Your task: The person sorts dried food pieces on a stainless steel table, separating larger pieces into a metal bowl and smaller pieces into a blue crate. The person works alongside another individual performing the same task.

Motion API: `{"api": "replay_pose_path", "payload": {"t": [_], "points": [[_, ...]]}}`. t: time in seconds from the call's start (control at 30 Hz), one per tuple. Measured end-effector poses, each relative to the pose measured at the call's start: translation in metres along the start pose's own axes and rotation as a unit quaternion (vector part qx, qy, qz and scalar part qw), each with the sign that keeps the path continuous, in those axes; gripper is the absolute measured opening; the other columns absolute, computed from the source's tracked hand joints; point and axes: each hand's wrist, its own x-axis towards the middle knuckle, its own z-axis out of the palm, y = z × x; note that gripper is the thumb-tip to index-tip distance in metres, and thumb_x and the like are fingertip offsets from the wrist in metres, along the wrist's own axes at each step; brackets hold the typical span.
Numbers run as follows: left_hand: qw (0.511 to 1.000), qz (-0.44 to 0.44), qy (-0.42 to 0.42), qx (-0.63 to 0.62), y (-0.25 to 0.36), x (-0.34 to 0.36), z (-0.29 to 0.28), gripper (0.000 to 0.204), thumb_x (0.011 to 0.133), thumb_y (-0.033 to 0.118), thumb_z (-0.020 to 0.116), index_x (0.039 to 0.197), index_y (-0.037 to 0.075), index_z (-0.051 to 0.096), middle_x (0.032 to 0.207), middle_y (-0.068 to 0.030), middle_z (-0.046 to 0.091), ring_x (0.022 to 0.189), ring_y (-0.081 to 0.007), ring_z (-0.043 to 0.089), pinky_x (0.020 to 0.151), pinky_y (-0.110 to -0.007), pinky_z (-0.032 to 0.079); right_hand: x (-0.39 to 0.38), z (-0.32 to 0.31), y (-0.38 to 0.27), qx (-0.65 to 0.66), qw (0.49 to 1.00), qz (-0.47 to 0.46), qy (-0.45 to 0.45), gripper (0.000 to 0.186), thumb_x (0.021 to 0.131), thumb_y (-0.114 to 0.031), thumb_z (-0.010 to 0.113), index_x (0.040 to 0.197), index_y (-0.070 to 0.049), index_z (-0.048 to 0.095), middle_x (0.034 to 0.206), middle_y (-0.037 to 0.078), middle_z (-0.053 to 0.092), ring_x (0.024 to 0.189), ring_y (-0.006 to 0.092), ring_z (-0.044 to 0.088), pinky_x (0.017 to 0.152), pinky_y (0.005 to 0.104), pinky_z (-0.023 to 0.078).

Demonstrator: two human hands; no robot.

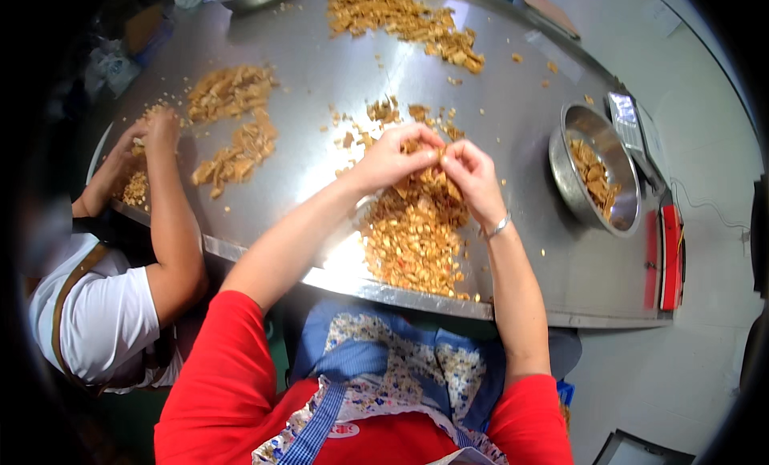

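My left hand (400, 157) and my right hand (473, 177) meet over a heap of small yellow-brown pieces (408, 241) on the steel table (304, 128), near its front edge. The fingertips of both hands are pinched together on a small brown flaky piece (435, 159), partly hidden by the fingers. Beneath and behind them lie darker flakes, with paler, nut-like bits spread toward me. A silver bracelet is on my right wrist.
A steel bowl (567, 173) of flaky pieces stands at the right, beside a silver appliance (626, 120) and a red object (671, 257). More piles (232, 152) lie left and at the back (400, 20). A co-worker (104, 305) in white works at the left, hands (160, 128) over another small pile.
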Motion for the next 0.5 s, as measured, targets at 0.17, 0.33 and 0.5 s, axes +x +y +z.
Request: {"api": "replay_pose_path", "payload": {"t": [0.17, 0.33, 0.5], "points": [[1.000, 0.007, -0.008, 0.009, -0.006, 0.003, -0.003, 0.021, 0.081, 0.019, 0.058, 0.095, 0.004, 0.054, 0.071, 0.0019, 0.052, 0.056, -0.0040, 0.047, 0.047, -0.017, 0.038, 0.003, 0.002, 0.002, 0.036, 0.999, 0.011, -0.010, 0.010, 0.081, -0.011, 0.059, 0.077, -0.006, 0.051, 0.071, -0.006, 0.049, 0.062, -0.0004, 0.041, 0.055, 0.0138, 0.034], [1.000, 0.006, -0.017, 0.024, 0.002, -0.002, 0.001, 0.019, 0.082, 0.017, 0.055, 0.095, 0.004, 0.052, 0.068, 0.0010, 0.051, 0.052, -0.0037, 0.046, 0.037, -0.017, 0.036, 0.001, 0.002, 0.002, 0.061, 0.998, 0.024, -0.010, 0.010, 0.080, -0.011, 0.059, 0.076, -0.006, 0.051, 0.069, -0.006, 0.048, 0.060, -0.0003, 0.041, 0.053, 0.0137, 0.033], [0.990, 0.071, 0.006, 0.123, -0.002, -0.001, 0.004, 0.018, 0.077, 0.012, 0.055, 0.090, 0.000, 0.054, 0.080, -0.0056, 0.055, 0.076, -0.0136, 0.052, 0.071, -0.027, 0.043, -0.001, 0.002, 0.006, 0.032, 0.999, 0.019, 0.016, 0.011, 0.078, -0.009, 0.059, 0.073, -0.007, 0.049, 0.064, -0.008, 0.044, 0.055, -0.0007, 0.036, 0.048, 0.0145, 0.028]]}}
